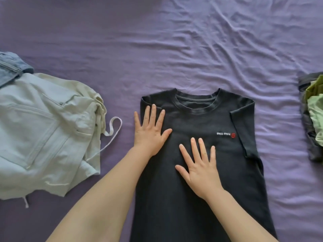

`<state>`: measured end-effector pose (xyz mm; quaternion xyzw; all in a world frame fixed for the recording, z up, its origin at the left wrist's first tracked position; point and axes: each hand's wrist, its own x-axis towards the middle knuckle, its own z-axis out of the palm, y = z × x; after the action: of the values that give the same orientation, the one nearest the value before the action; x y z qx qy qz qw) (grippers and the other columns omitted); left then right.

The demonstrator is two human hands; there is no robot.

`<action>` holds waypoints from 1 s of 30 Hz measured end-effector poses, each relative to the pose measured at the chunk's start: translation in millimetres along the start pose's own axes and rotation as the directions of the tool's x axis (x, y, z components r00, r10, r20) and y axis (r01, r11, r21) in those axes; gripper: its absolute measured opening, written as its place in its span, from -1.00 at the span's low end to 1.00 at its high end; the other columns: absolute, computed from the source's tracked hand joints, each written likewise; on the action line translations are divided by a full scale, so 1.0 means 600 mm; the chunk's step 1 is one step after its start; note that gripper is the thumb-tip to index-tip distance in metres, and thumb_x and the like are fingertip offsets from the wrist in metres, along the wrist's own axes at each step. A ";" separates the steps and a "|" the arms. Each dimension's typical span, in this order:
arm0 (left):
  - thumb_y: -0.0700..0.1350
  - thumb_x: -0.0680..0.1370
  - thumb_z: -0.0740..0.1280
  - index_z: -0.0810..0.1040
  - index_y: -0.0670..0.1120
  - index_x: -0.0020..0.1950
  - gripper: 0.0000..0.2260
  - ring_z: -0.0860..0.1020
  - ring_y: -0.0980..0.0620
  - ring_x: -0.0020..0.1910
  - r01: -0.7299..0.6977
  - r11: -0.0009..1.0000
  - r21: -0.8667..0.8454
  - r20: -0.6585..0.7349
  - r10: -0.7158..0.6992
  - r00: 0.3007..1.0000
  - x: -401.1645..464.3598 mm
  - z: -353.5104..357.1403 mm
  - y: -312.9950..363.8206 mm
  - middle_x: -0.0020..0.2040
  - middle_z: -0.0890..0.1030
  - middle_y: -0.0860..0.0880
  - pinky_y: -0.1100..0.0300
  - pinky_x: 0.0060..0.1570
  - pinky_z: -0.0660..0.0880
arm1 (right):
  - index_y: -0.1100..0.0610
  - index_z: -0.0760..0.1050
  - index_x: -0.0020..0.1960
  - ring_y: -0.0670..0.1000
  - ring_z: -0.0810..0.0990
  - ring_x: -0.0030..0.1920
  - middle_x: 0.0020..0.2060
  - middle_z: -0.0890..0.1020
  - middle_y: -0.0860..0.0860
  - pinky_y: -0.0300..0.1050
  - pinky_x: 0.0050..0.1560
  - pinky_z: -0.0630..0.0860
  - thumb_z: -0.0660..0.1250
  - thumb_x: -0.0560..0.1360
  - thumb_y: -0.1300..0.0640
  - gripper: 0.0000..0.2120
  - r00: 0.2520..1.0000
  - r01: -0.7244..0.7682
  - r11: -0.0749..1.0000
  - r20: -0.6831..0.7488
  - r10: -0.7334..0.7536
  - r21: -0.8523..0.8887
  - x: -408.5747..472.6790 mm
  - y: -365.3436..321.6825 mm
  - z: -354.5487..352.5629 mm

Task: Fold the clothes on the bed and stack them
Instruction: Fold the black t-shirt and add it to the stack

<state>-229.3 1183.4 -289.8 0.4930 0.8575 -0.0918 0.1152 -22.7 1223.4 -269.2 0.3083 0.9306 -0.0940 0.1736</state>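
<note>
Black T-shirt (201, 154) lies flat at centre of purple sheet (192, 41). Left hand (150, 131) and right hand (201, 170) press on it, fingers straight, gripping nothing. Pale garment (43, 130) at 9 o'clock; pile (312, 119) at 3 o'clock.

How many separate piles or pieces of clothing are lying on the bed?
3: a black T-shirt in the middle under both hands, a pale folded pile at left, a green-and-dark heap at the right edge. More may lie outside the view.
</note>
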 end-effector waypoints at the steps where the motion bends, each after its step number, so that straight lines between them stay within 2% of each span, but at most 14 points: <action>1: 0.28 0.58 -0.23 -0.31 0.03 0.52 -0.39 -0.29 -0.11 0.52 0.015 1.000 0.025 0.016 -0.015 1.000 -0.008 -0.013 0.008 0.56 -0.25 -0.10 -0.26 0.39 -0.36 | -0.12 -0.27 0.51 0.14 -0.32 0.51 0.54 -0.16 0.08 0.28 0.44 -0.30 -0.29 0.53 -0.33 -0.38 1.000 0.002 1.000 0.002 -0.002 0.011 -0.003 0.001 -0.005; 3: 0.20 0.62 -0.07 -0.11 -0.02 0.57 -0.42 -0.19 -0.15 0.54 0.010 1.000 0.020 -0.001 -0.010 1.000 -0.041 -0.039 0.032 0.57 -0.11 -0.14 -0.26 0.41 -0.27 | -0.05 -0.14 0.54 0.14 -0.23 0.53 0.55 -0.07 0.09 0.25 0.45 -0.25 -0.18 0.54 -0.30 -0.36 1.000 0.007 1.000 -0.005 -0.007 0.029 -0.020 0.005 -0.018; 5: 0.10 0.61 0.15 0.16 -0.05 0.53 -0.48 0.00 -0.16 0.54 -0.056 0.993 -0.103 -0.077 0.048 0.996 -0.101 -0.059 0.064 0.55 0.10 -0.17 -0.21 0.46 -0.08 | 0.05 0.17 0.51 0.17 0.02 0.53 0.51 0.17 0.13 0.26 0.46 -0.04 0.08 0.55 -0.23 -0.38 0.999 0.027 0.999 -0.031 -0.026 0.033 -0.055 0.009 -0.032; 7: -0.05 0.52 0.37 0.44 -0.10 0.38 -0.55 0.26 -0.19 0.46 -0.170 0.949 -0.266 -0.174 0.126 0.977 -0.178 -0.067 0.096 0.44 0.36 -0.21 -0.18 0.41 0.20 | 0.13 0.42 0.37 0.20 0.28 0.45 0.39 0.40 0.16 0.29 0.37 0.23 0.36 0.46 -0.13 -0.43 0.996 0.046 0.998 -0.081 -0.042 0.049 -0.099 0.014 -0.033; 10: -0.15 0.34 0.53 0.63 -0.11 0.12 -0.64 0.52 -0.20 0.24 -0.310 0.888 -0.339 -0.213 0.249 0.945 -0.295 -0.051 0.137 0.21 0.57 -0.17 -0.09 0.18 0.50 | 0.16 0.56 0.23 0.22 0.46 0.32 0.26 0.54 0.17 0.28 0.24 0.42 0.56 0.29 -0.03 -0.43 0.993 0.081 0.993 -0.097 -0.073 0.083 -0.180 0.024 -0.015; 12: -0.13 0.35 0.51 0.65 -0.08 -0.01 -0.76 0.60 -0.13 0.06 -0.313 0.860 -0.402 -0.104 0.297 0.949 -0.362 -0.030 0.154 0.04 0.60 -0.07 0.08 -0.05 0.56 | 0.15 0.61 0.15 0.22 0.52 0.26 0.20 0.58 0.17 0.24 0.17 0.49 0.62 0.20 0.04 -0.44 0.986 0.135 0.985 -0.115 -0.123 0.106 -0.238 0.033 0.006; 14: -0.09 0.39 0.47 0.60 -0.05 -0.14 -0.89 0.56 -0.05 -0.16 -0.286 0.840 -0.461 -0.001 0.322 0.947 -0.422 -0.009 0.167 -0.14 0.52 0.02 0.21 -0.29 0.44 | 0.12 0.64 0.07 0.20 0.59 0.17 0.13 0.62 0.16 0.15 0.09 0.56 0.66 0.10 0.11 -0.45 0.981 0.168 0.977 -0.119 -0.153 0.131 -0.296 0.041 0.027; 16: -0.08 0.25 0.56 0.56 -0.01 -0.29 -0.81 0.47 0.01 -0.36 -0.404 0.832 -0.381 0.023 0.445 0.895 -0.469 0.011 0.180 -0.29 0.48 0.04 0.25 -0.49 0.35 | 0.09 0.65 0.02 0.16 0.63 0.09 0.06 0.64 0.13 0.07 -0.01 0.60 0.68 0.01 0.17 -0.42 0.983 0.169 0.967 -0.109 -0.150 0.189 -0.343 0.044 0.046; 17: -0.05 0.18 0.59 0.55 0.02 -0.33 -0.76 0.45 0.04 -0.40 -0.431 0.829 -0.355 0.057 0.480 0.876 -0.488 0.017 0.185 -0.32 0.48 0.06 0.26 -0.52 0.33 | 0.07 0.65 0.01 0.15 0.63 0.07 0.05 0.64 0.10 0.03 -0.04 0.61 0.68 -0.01 0.18 -0.41 0.987 0.153 0.962 -0.088 -0.137 0.226 -0.361 0.043 0.053; 20: 0.11 0.10 0.59 0.55 0.06 -0.27 -0.66 0.48 0.04 -0.34 -0.368 0.864 -0.343 0.161 0.440 0.883 -0.517 0.036 0.194 -0.27 0.50 0.09 0.25 -0.43 0.38 | -0.02 0.62 -0.03 0.12 0.61 0.09 0.05 0.61 0.04 -0.02 -0.04 0.57 0.67 -0.01 0.12 -0.44 0.996 0.091 0.952 -0.022 -0.089 0.292 -0.394 0.041 0.068; 23: 0.16 0.34 0.43 0.49 0.02 0.04 -0.62 0.44 -0.03 -0.02 -0.286 0.914 -0.286 0.248 0.359 0.900 -0.518 0.047 0.202 0.00 0.47 0.04 0.15 -0.12 0.32 | -0.04 0.59 -0.08 0.16 0.57 0.19 0.10 0.59 0.07 0.03 0.09 0.54 0.67 -0.02 0.07 -0.46 0.993 0.118 0.958 -0.003 -0.122 0.260 -0.406 0.041 0.083; 25: 0.16 0.46 0.33 0.41 0.00 0.17 -0.62 0.37 -0.04 0.08 -0.260 0.938 -0.229 0.281 0.319 0.905 -0.509 0.054 0.204 0.09 0.41 0.03 0.13 -0.03 0.26 | -0.02 0.59 -0.09 0.17 0.56 0.20 0.11 0.60 0.09 0.05 0.12 0.54 0.66 -0.02 0.06 -0.47 0.991 0.131 0.963 -0.006 -0.134 0.235 -0.407 0.041 0.089; 27: 0.14 0.46 0.35 0.46 -0.05 0.12 -0.65 0.42 -0.03 0.03 -0.286 0.939 -0.191 0.238 0.327 0.914 -0.502 0.044 0.204 0.04 0.46 0.01 0.16 -0.09 0.30 | 0.02 0.60 -0.14 0.18 0.58 0.16 0.08 0.62 0.10 0.06 0.08 0.55 0.65 0.02 0.09 -0.55 0.992 0.128 0.967 -0.045 -0.121 0.221 -0.403 0.039 0.090; 30: -0.03 0.14 0.58 0.57 -0.03 -0.28 -0.73 0.49 0.04 -0.35 -0.393 0.907 -0.150 0.157 0.414 0.897 -0.505 0.029 0.202 -0.32 0.52 0.04 0.22 -0.44 0.41 | 0.07 0.61 -0.24 0.17 0.61 0.08 0.01 0.64 0.08 0.02 -0.03 0.56 0.61 0.12 0.17 -0.73 0.984 0.135 0.967 -0.140 -0.105 0.218 -0.391 0.038 0.089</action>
<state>25.1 989.2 -224.5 0.6423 0.7257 -0.0622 0.2387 181.1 1099.5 -230.8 0.2744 0.9399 -0.1901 0.0714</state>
